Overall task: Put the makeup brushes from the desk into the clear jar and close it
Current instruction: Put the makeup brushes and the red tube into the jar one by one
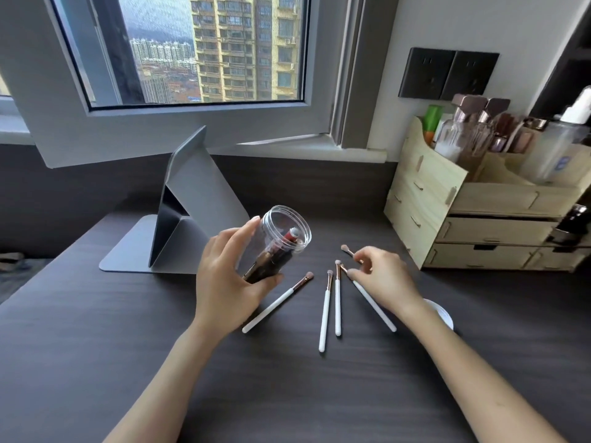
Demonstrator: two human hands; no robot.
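My left hand [224, 282] grips the clear jar [281, 238], tilted with its open mouth toward the upper right. Dark tubes and a red-capped item are inside. Several white-handled makeup brushes with rose-gold ferrules lie fanned on the dark desk: one at the left [275, 305], two side by side in the middle [324, 318] [337, 308], and one slanting to the right [374, 305]. My right hand [380, 276] is down over the far brush [347, 250], fingertips pinched around its ferrule; the handle is hidden under the hand. The thumb tip touches the slanted brush.
A white round lid [443, 313] lies partly hidden behind my right wrist. A grey folding stand [179, 225] is at the back left. A wooden drawer organiser [479, 215] with bottles fills the right side. The desk's left edge [48, 276] drops away.
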